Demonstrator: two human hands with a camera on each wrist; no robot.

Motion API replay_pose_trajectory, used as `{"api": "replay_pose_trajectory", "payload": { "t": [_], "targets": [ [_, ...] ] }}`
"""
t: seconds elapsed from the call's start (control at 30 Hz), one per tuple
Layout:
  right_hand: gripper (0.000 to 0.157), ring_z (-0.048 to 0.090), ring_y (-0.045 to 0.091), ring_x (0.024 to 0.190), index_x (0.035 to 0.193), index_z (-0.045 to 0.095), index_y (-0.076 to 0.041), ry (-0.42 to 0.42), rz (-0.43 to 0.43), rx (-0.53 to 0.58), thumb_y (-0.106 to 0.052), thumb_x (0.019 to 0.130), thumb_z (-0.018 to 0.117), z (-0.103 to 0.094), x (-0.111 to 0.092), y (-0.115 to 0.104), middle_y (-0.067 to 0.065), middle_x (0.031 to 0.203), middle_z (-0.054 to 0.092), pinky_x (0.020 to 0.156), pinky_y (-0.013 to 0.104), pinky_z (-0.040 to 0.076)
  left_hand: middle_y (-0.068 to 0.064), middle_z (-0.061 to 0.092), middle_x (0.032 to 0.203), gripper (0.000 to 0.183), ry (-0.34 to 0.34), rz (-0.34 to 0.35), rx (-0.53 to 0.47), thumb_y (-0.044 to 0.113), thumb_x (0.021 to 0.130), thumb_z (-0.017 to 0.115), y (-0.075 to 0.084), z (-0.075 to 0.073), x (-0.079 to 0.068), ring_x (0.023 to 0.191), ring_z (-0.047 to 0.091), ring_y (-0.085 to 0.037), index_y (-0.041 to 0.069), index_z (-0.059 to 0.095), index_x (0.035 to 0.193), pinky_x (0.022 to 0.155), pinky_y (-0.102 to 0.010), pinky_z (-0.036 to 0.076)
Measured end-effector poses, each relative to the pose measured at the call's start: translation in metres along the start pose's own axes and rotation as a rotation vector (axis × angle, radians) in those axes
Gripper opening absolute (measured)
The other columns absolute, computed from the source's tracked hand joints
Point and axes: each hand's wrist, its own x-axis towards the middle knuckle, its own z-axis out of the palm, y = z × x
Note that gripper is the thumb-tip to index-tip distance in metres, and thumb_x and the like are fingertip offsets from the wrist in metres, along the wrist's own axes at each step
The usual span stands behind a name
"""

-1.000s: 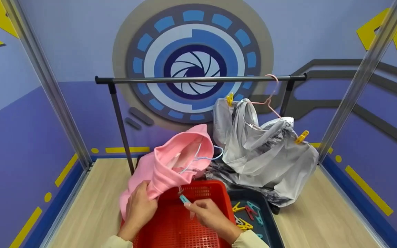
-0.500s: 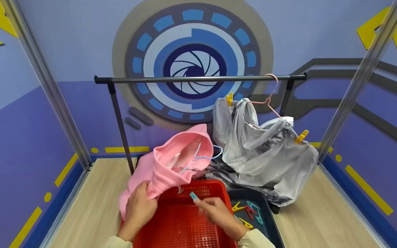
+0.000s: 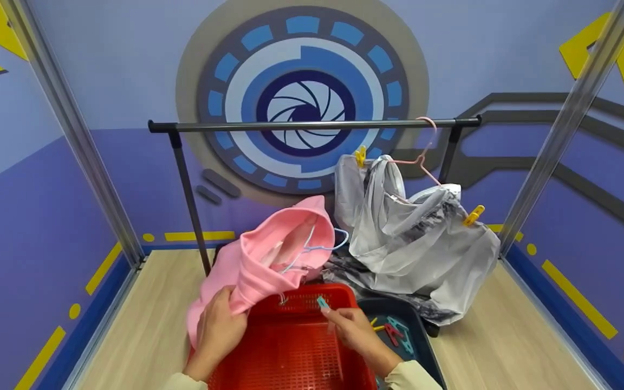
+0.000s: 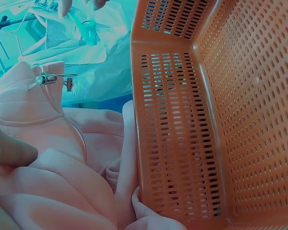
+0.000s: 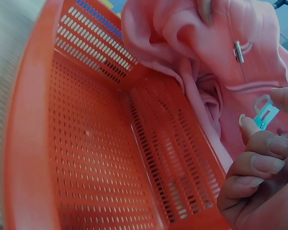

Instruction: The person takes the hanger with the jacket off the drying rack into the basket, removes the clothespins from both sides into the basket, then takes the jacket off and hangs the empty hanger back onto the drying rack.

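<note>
A pink jacket (image 3: 260, 271) with a metal zip pull (image 5: 238, 51) leans over the back left of the red basket, a light blue hanger (image 3: 320, 248) inside its neck opening. My left hand (image 3: 220, 325) grips the jacket's near edge, the fingers partly hidden by cloth. Between thumb and forefinger, my right hand (image 3: 358, 331) pinches a teal clothespin (image 5: 267, 116). This clothespin is over the basket's right part, apart from the jacket.
The red basket (image 3: 296, 346) stands in front. To its right, a dark tray (image 3: 426, 352) holds several coloured clothespins. A grey-white jacket (image 3: 398, 244) with yellow clothespins hangs by a pink hanger (image 3: 421, 157) from the black rail (image 3: 290, 125).
My right hand has moved to the right with the teal clothespin, away from the pink jacket's zip end. The left hand and the jacket stay practically in place.
</note>
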Motion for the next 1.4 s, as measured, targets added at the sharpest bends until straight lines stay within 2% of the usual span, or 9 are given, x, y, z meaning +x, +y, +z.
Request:
{"api": "replay_pose_trajectory", "payload": {
  "t": [0.3,0.43,0.67,1.0,1.2,1.4],
  "targets": [
    [0.042,0.019,0.005,0.038,0.069,0.057,-0.006,0.037,0.025,0.023,-0.043,0.089,0.061,-0.019,0.002,0.009,-0.008,0.045,0.029,0.037,0.020,0.020,-0.006,0.068,0.098,0.028,-0.004,-0.015,-0.004,0.012,0.079,0.063,0.001,-0.001,0.000,0.088,0.064,-0.030,0.011,0.064,0.107,0.075,-0.046,0.047],
    [0.043,0.020,0.006,0.038,0.070,0.056,-0.006,0.061,0.022,-0.010,-0.044,0.090,0.059,-0.026,0.003,0.010,-0.008,0.046,0.029,0.037,0.021,0.021,-0.006,0.068,0.099,0.029,0.001,-0.012,-0.006,0.012,0.079,0.064,0.000,-0.001,0.000,0.088,0.064,-0.031,0.011,0.064,0.108,0.074,-0.047,0.047],
    [0.045,0.023,0.007,0.040,0.069,0.057,-0.007,0.124,0.041,-0.030,-0.047,0.088,0.060,-0.038,0.002,0.012,-0.006,0.047,0.030,0.040,0.022,0.025,-0.007,0.067,0.100,0.031,0.006,-0.007,-0.009,0.013,0.078,0.065,0.000,-0.001,0.000,0.090,0.064,-0.031,0.009,0.063,0.109,0.076,-0.047,0.047],
    [0.044,0.023,0.006,0.039,0.070,0.057,-0.004,0.201,0.024,-0.013,-0.044,0.087,0.062,-0.054,0.001,0.022,-0.007,0.047,0.032,0.039,0.020,0.027,-0.008,0.067,0.099,0.025,0.005,0.011,-0.008,0.012,0.082,0.064,0.000,0.000,0.000,0.093,0.064,-0.032,0.007,0.064,0.107,0.078,-0.048,0.047],
    [0.044,0.024,0.007,0.039,0.068,0.058,-0.004,0.283,0.065,-0.069,-0.043,0.086,0.064,-0.061,0.000,0.023,-0.006,0.047,0.032,0.040,0.022,0.029,-0.008,0.067,0.097,0.026,0.015,0.021,-0.014,0.011,0.080,0.066,0.000,0.000,0.000,0.089,0.064,-0.032,0.008,0.064,0.106,0.076,-0.047,0.047],
    [0.043,0.023,0.007,0.037,0.066,0.062,-0.007,0.365,0.156,-0.171,-0.045,0.084,0.063,-0.068,-0.002,0.025,-0.008,0.043,0.032,0.037,0.023,0.025,-0.008,0.068,0.097,0.028,0.006,0.015,-0.020,0.010,0.079,0.067,0.001,-0.001,-0.001,0.088,0.064,-0.032,0.009,0.064,0.107,0.075,-0.047,0.047]
  ]
}}
